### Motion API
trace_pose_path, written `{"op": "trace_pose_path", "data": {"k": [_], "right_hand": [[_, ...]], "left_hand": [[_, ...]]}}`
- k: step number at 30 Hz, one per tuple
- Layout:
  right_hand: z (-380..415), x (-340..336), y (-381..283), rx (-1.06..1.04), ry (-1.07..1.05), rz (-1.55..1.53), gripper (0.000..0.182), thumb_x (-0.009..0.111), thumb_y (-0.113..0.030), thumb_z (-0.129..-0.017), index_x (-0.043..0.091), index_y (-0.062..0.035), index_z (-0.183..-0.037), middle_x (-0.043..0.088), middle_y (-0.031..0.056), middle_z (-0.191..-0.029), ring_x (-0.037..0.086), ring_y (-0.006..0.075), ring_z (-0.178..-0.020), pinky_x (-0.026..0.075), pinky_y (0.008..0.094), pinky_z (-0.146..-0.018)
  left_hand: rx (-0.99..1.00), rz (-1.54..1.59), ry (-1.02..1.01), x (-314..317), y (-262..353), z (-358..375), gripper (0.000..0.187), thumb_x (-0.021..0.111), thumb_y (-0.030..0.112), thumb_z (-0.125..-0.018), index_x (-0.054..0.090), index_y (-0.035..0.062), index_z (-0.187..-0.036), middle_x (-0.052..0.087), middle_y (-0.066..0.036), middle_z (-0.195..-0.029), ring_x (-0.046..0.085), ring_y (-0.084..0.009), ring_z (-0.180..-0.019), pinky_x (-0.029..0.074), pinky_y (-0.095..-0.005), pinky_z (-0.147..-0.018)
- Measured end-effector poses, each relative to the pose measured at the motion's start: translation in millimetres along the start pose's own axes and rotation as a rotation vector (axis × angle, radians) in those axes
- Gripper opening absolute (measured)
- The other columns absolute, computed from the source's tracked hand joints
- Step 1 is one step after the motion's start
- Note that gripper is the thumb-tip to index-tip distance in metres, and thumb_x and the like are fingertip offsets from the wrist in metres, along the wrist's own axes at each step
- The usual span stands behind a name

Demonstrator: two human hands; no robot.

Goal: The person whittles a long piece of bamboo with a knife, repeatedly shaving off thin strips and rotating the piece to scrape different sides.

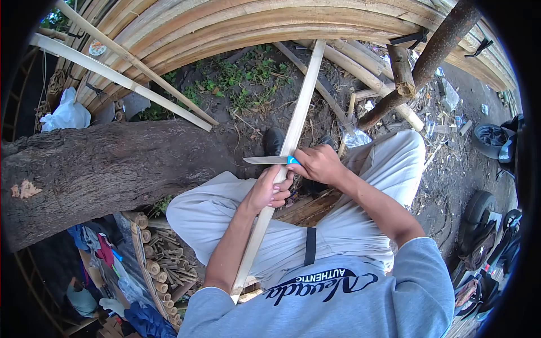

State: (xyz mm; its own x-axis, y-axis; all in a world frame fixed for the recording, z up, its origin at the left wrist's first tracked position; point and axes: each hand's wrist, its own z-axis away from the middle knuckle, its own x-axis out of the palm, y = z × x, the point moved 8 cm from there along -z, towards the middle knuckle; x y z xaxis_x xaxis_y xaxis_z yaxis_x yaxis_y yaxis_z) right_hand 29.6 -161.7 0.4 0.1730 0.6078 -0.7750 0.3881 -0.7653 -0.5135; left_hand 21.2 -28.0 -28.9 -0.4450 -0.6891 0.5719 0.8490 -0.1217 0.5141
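Note:
My left hand is closed around a long pale bamboo strip, which slants from my waist up toward the ground in front of me. Just above that grip, my right hand holds a knife by its blue handle. The blade lies crosswise over the strip, its tip pointing left. Whether the edge is biting into the strip cannot be made out. The strip's lower end runs past my left forearm beside my shirt.
A thick log lies to my left. Long bundled slats arch across the far side. A dark branch post slants at the upper right. Cut bamboo pieces are stacked at lower left, and wheels stand at right.

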Motion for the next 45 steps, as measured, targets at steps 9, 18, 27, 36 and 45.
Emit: {"op": "trace_pose_path", "data": {"k": [9, 18, 27, 36, 45], "right_hand": [[6.7, -12.4, 68.5, 0.115, 0.027, 0.240, 0.041, 0.061, -0.047, -0.094, 0.051, -0.0092, -0.080, 0.056, 0.0087, -0.064, 0.060, 0.0290, -0.054, 0.047, 0.0415, -0.050], [-7.1, 14.1, 65.2, 0.071, 0.113, 0.184, 0.041, 0.060, -0.045, -0.096, 0.053, -0.0085, -0.079, 0.060, 0.0104, -0.059, 0.061, 0.0317, -0.048, 0.046, 0.0416, -0.042], [12.0, 16.4, 15.7, -0.001, -0.049, -0.005, 0.037, 0.061, -0.042, -0.096, 0.053, -0.0079, -0.083, 0.059, 0.0123, -0.060, 0.060, 0.0347, -0.051, 0.044, 0.0444, -0.045], [5.1, 18.1, 99.5, 0.102, 0.090, 0.340, 0.046, 0.056, -0.049, -0.098, 0.053, -0.0094, -0.076, 0.056, 0.0100, -0.049, 0.061, 0.0307, -0.044, 0.045, 0.0415, -0.038], [5.8, 27.1, 49.8, 0.102, 0.008, 0.104, 0.039, 0.054, -0.044, -0.101, 0.055, -0.0084, -0.084, 0.055, 0.0129, -0.049, 0.059, 0.0347, -0.044, 0.045, 0.0443, -0.040]], "left_hand": [[0.009, -0.096, 0.050, 7.5, -5.7, 3.3, 0.054, 0.026, 0.059, -0.105, 0.049, 0.0106, -0.095, 0.024, 0.009, -0.061, 0.020, -0.0006, -0.042, 0.018, -0.0193, -0.035], [0.052, 0.018, 0.126, -15.4, 2.0, -14.7, 0.054, 0.028, 0.058, -0.105, 0.051, 0.0100, -0.097, 0.027, 0.009, -0.060, 0.021, -0.0015, -0.040, 0.019, -0.0195, -0.033], [0.002, 0.040, -0.011, -4.9, -5.2, -12.9, 0.044, 0.027, 0.045, -0.107, 0.052, 0.0102, -0.100, 0.029, 0.009, -0.062, 0.022, -0.0018, -0.040, 0.020, -0.0193, -0.033], [-0.045, -0.032, 0.077, -7.8, -26.6, -17.9, 0.055, 0.031, 0.060, -0.104, 0.051, 0.0099, -0.096, 0.027, 0.009, -0.060, 0.022, -0.0022, -0.040, 0.019, -0.0194, -0.034], [-0.093, 0.163, 0.002, -24.1, -15.2, -34.8, 0.054, 0.031, 0.060, -0.104, 0.051, 0.0109, -0.097, 0.029, 0.008, -0.060, 0.021, -0.0027, -0.038, 0.020, -0.0196, -0.030]]}}
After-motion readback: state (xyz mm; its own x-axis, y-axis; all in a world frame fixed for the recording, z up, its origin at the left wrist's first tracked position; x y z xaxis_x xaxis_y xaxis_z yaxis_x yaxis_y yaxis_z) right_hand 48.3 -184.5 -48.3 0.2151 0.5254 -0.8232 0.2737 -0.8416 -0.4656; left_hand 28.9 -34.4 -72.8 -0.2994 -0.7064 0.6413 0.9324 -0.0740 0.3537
